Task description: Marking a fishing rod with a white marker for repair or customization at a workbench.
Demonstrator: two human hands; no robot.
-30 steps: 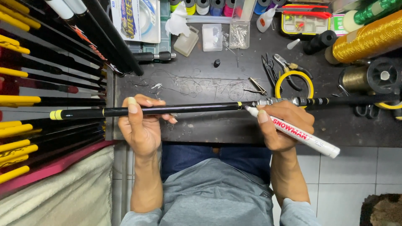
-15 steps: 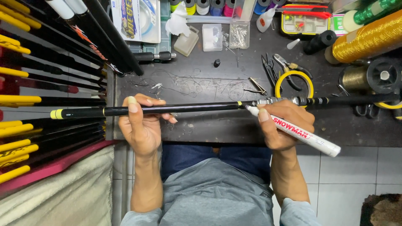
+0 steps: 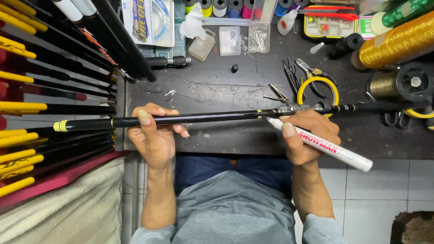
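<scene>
Marking a black fishing rod (image 3: pixel 199 119) held level over the dark worktop (image 3: pixel 217 90), left hand (image 3: pixel 153 135) gripping the shaft, right hand (image 3: pixel 309 138) grasping rod and white marker (image 3: pixel 325 147), tip at the yellow band, steadiness needed.

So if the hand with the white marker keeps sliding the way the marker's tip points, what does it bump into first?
The right hand holds a white paint marker tipped up-left at the long black fishing rod. The tip sits almost on the rod near its thin yellow band, so it would probably meet the rod first.
</scene>
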